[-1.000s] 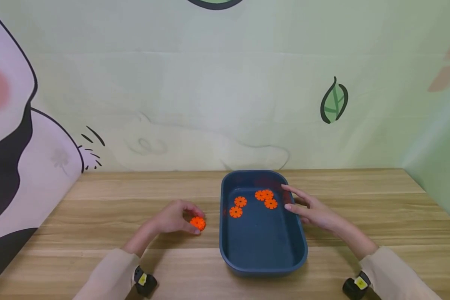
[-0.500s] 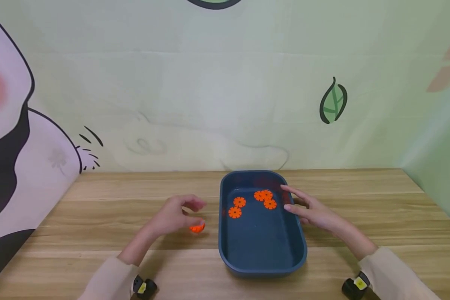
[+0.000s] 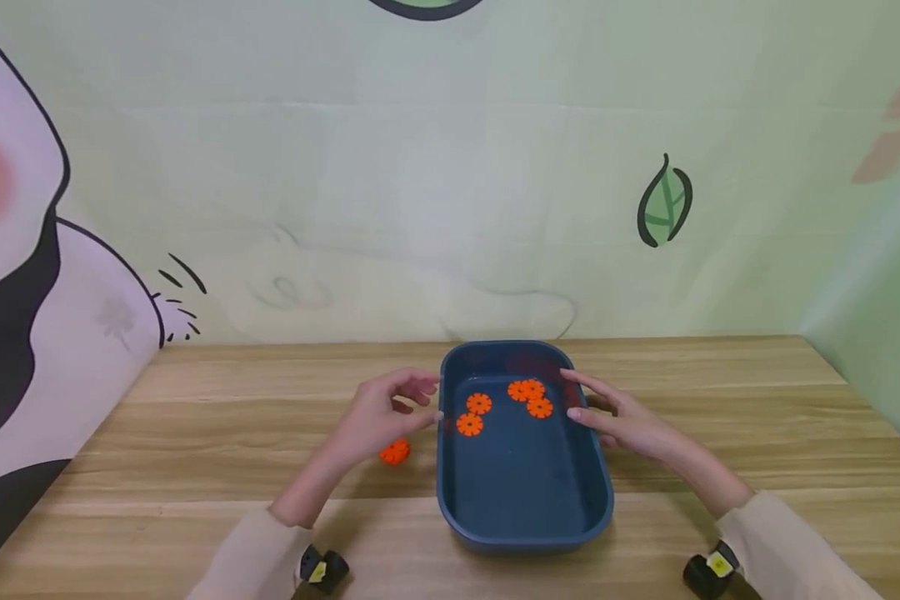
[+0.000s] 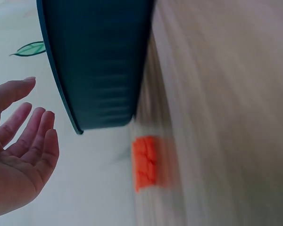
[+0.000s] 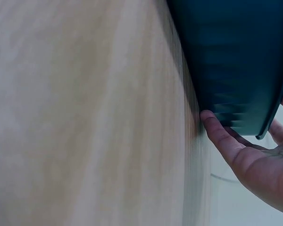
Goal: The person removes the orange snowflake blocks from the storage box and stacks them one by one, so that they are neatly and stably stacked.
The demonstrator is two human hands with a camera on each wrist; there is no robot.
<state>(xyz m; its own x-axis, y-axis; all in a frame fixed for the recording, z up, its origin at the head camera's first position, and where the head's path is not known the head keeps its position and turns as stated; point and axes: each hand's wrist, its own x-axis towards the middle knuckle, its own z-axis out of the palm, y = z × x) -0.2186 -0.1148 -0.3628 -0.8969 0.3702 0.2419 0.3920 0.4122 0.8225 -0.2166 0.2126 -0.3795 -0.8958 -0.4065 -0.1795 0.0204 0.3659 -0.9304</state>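
A deep blue plastic tub stands on the table, with several orange snowflake discs lying flat on its floor. My left hand is beside the tub's left rim, fingers loosely bent and nothing between them; the left wrist view shows a gap between its fingers and the tub wall. Below that hand, a short stack of orange snowflake discs rests on the wood. My right hand holds the tub's right side, with thumb and a finger over the rim and other fingers against the outer wall.
The wooden table reaches back to a pale green printed backdrop. A small black wrist camera sits on the left wrist and another black camera on the right.
My left hand let go of the orange disc stack, leaving it on the table, then moved up and right to the tub's left rim. The right hand stays in place.
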